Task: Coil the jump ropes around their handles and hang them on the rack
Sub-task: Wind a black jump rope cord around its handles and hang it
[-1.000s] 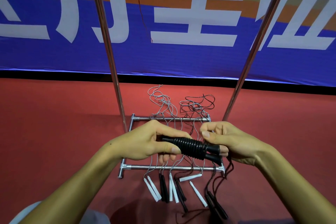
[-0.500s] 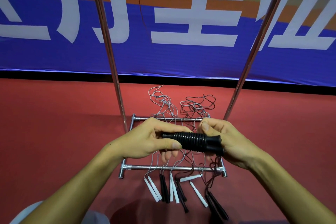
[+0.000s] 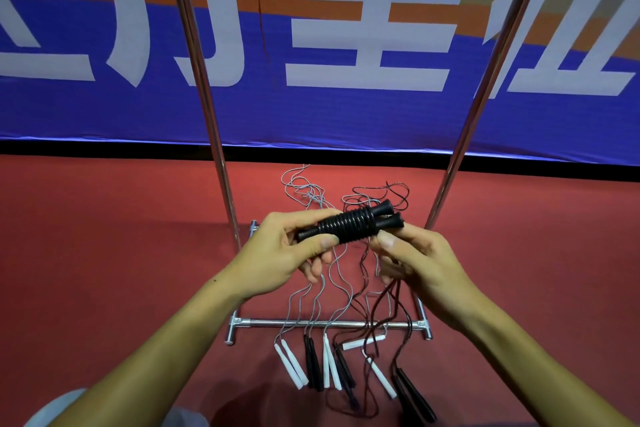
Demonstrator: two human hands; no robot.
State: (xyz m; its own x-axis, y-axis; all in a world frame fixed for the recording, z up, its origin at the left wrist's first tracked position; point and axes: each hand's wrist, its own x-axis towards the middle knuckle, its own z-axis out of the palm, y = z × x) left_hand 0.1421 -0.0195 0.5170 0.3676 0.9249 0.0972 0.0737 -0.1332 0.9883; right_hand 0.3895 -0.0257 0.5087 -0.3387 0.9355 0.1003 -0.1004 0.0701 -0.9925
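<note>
- Floor [image 3: 104, 253]: red, matte surface, fills lower half of the head view.
- Banner [image 3: 86, 107]: runs across the back wall; blue ground with large white characters, orange and yellow bands along the upper part.
- Black strip [image 3: 104, 148]: dark band between the banner's bottom edge and the floor.
- Thin dark red line [image 3: 261, 21]: runs vertically down the banner, left of centre; cannot tell whether thread or mark.
- Pale grey fabric [image 3: 59, 407]: at the bottom left corner, partly cut off by the frame edge.
</note>
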